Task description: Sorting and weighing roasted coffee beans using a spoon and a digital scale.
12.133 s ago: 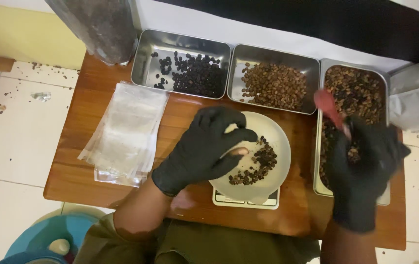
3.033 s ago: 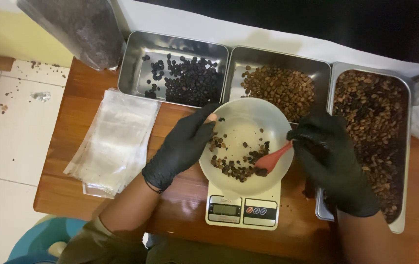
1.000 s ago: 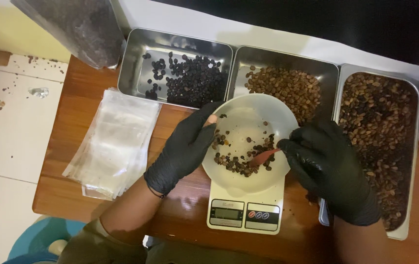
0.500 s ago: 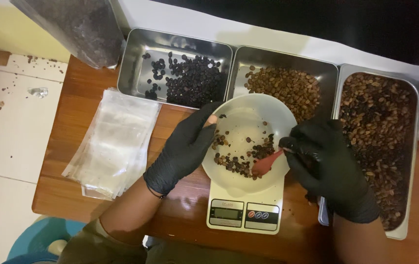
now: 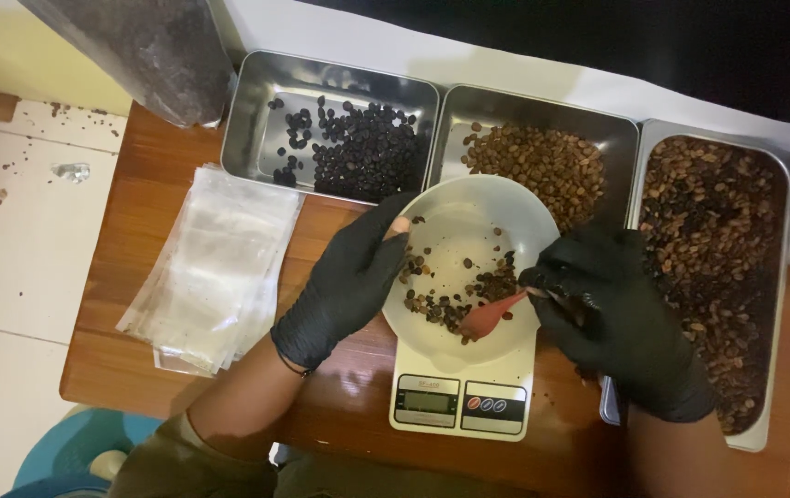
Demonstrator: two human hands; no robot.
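A white bowl with coffee beans in it stands on a small white kitchen scale. My left hand, in a black glove, grips the bowl's left rim with the thumb over the edge. In my right hand, also gloved in black, is a small red spoon; its tip rests among the beans at the bowl's near side.
Three steel trays line the back of the wooden table: dark beans, lighter brown beans, and mixed beans in a long tray at right. A stack of clear plastic bags lies left. A dark sack stands at back left.
The red spoon has shifted lower and leftward in the bowl, moving beans toward the near side. My left hand stays on the rim. Earlier the spoon was over the right tray.
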